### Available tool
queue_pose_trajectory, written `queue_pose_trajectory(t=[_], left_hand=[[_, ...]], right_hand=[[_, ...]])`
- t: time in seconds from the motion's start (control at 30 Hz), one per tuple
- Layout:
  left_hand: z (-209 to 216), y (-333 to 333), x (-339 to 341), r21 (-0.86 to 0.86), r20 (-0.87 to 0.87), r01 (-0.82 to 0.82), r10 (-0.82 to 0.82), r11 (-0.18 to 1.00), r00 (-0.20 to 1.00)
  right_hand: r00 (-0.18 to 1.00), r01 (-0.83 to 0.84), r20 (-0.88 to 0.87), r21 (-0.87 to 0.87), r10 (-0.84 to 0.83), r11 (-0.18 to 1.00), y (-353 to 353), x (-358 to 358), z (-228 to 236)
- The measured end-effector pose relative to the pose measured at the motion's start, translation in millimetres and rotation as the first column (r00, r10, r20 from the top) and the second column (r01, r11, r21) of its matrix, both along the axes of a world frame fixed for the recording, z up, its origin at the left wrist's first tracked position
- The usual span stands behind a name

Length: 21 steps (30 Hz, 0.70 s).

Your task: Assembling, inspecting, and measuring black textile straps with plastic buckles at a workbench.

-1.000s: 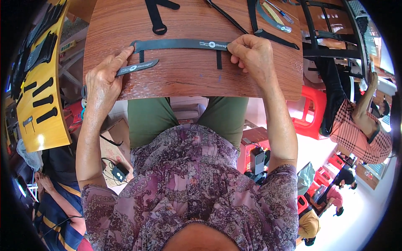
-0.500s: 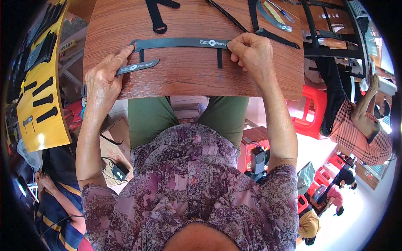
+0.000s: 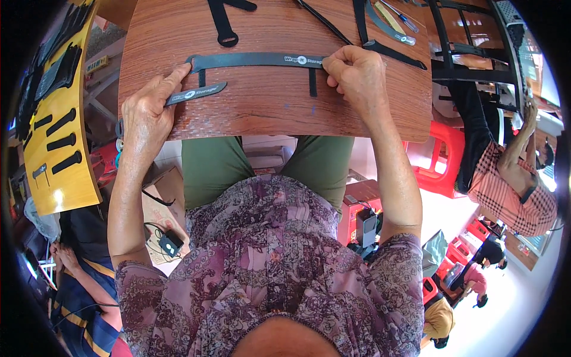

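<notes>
A dark grey hook-and-loop strap (image 3: 250, 59) with white print stretches sideways over the wooden table. My left hand (image 3: 148, 104) holds its left end between closed fingers. A rounded tail piece (image 3: 199, 93) with the same print sticks out below from under those fingers; whether it is part of the same strap is hidden by the hand. At the other end, my right hand (image 3: 357, 74) pinches the strap between thumb and fingers. Two short black strips (image 3: 313, 83) lie on the tabletop and run up to the strap's lower edge, one near each end.
Past the strap, a black looped strap (image 3: 223, 27), a thin black strip (image 3: 324, 21) and a pen (image 3: 409, 22) lie on the wooden table (image 3: 262, 119). A yellow table (image 3: 77, 178) with black straps is at left. Red stools (image 3: 440, 157) and other people (image 3: 514, 184) are around.
Both hands keep their hold on the strap with almost no movement. The person at the right has shifted an arm slightly.
</notes>
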<state>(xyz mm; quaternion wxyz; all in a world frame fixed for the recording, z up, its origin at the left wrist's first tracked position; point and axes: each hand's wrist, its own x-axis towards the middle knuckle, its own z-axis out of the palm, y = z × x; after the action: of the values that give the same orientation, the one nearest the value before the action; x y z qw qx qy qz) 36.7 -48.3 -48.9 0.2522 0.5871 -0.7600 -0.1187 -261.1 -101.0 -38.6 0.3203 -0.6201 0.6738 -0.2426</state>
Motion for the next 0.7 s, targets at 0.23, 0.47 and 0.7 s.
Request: queue_pose_trajectory(t=[0.23, 0.47, 0.7], left_hand=[[1.2, -0.8, -0.6, -0.009, -0.002, 0.011, -0.011, 1.0, 1.0], [1.2, -0.9, 0.1, 0.01, 0.013, 0.01, -0.01, 1.0, 1.0], [0.0, -0.6, 0.2, -0.014, -0.008, 0.016, -0.016, 1.0, 1.0]], right_hand=[[0.995, -0.014, -0.096, -0.07, 0.007, 0.997, -2.3, -1.4, -7.8], [0.984, -0.035, -0.176, -0.099, 0.017, 0.994, -1.7, -4.3, -5.0], [0.997, 0.071, -0.017, -0.064, -0.072, 0.995, 8.5, -10.1, -1.7]])
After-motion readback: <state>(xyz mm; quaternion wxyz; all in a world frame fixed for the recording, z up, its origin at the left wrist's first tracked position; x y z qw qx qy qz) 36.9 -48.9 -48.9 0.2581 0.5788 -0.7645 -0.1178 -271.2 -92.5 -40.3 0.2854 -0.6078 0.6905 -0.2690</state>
